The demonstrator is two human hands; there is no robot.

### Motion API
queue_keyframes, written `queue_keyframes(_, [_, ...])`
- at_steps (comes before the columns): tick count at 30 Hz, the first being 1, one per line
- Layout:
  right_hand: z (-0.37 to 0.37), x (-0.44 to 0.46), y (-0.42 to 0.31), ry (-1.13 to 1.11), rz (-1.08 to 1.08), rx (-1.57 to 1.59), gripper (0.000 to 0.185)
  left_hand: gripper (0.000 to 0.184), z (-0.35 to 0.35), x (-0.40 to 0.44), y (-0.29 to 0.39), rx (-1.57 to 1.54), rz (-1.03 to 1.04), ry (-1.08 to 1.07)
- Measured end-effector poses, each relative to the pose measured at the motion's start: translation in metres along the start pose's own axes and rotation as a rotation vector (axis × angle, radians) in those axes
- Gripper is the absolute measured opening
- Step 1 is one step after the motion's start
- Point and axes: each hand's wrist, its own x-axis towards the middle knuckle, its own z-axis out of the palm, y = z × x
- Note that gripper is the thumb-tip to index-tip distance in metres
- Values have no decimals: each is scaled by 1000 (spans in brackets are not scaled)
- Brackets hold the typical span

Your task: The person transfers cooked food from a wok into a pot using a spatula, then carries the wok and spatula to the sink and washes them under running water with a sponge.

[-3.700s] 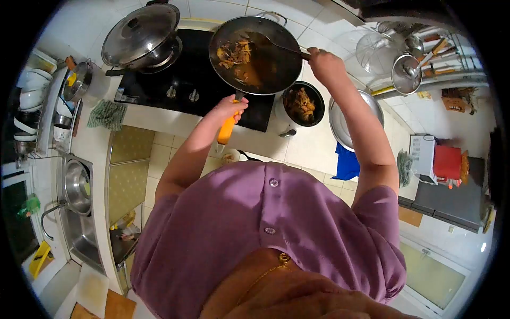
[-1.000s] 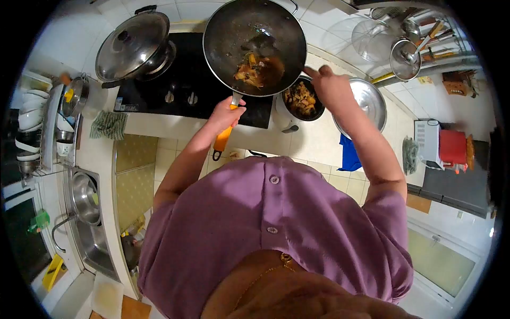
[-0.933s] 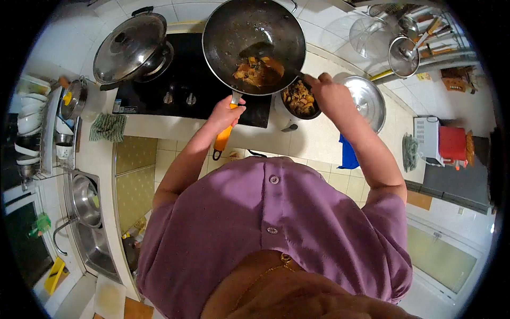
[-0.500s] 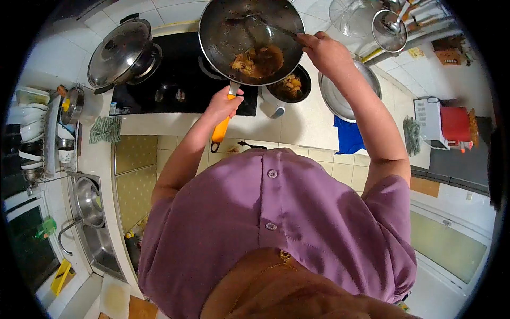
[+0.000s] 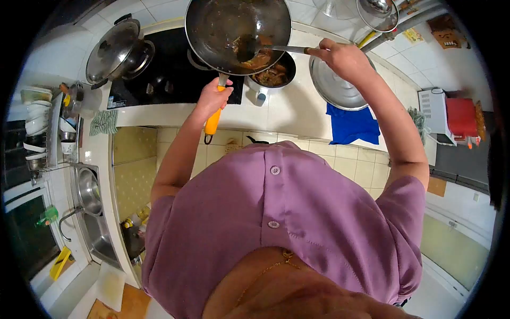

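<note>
My left hand (image 5: 214, 100) is wrapped around the orange handle of a dark wok (image 5: 215, 26), which is raised and tilted toward the right. Brown, saucy food (image 5: 259, 61) lies low in the wok near its right rim. In my right hand (image 5: 340, 59) is the handle of a cooking spatula (image 5: 287, 49); its dark head reaches into the wok beside the food. Under the wok's lower right edge stands a white-sided pot (image 5: 261, 95) with similar food inside. The wok hides part of this pot.
A lidded pan (image 5: 114, 50) sits on the black stove (image 5: 164, 69) at left. Right of the pot are a round metal lid or dish (image 5: 337, 87) and a blue cloth (image 5: 353, 125). Farther left are a dish rack (image 5: 52, 135) and a sink (image 5: 98, 234).
The spatula's head has come down to the food near the wok's right side, and my right hand has moved right and slightly down. Less food shows in the wok.
</note>
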Motion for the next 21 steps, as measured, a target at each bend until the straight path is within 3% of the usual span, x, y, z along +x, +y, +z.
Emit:
queue_keyframes(9, [12,-4,1,63,160,157,34,22,15,-2,-13,86,71,43])
queue_keyframes(21, [11,-17,-5,-86,190,216,30,27,19,3,-16,314,154,110])
